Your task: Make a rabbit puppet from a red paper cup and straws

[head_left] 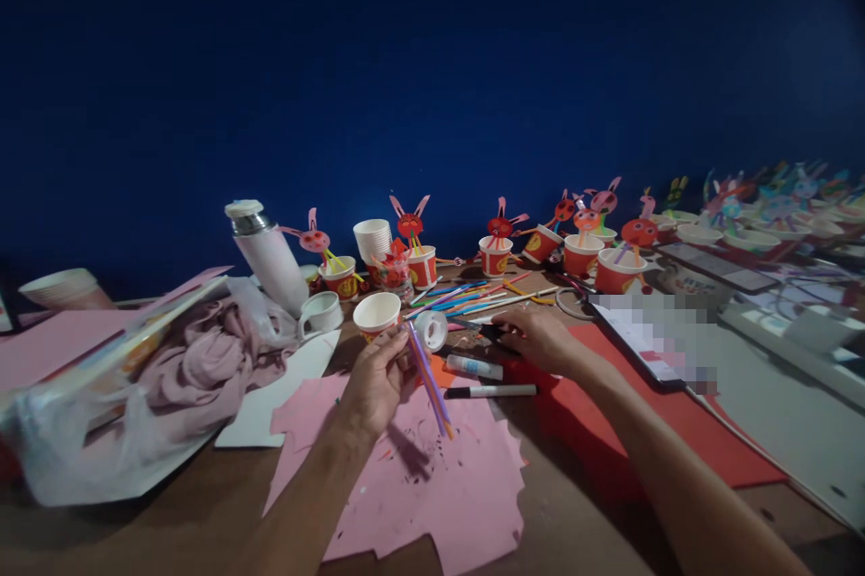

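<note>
My left hand (379,373) is closed on a few thin purple and orange pipe cleaners (429,382), which slant down over a cut-up pink sheet (439,486). My right hand (537,337) has its fingers wrapped around the dark handle of what look like scissors (496,333), just above the table. Between the hands stand a roll of clear tape (431,330), a glue stick (474,367) and a black-and-white marker (492,391). Behind them lies a pile of coloured pipe cleaners (466,295). A white paper cup (377,313) stands beyond my left hand.
Red paper cups with rabbit figures (496,256) line the back by the blue wall. Left are a thermos (267,256), a mug (321,313) and a plastic bag (87,432) with cloth. Right are red sheets (703,441), a phone (641,346) and a power strip (797,355).
</note>
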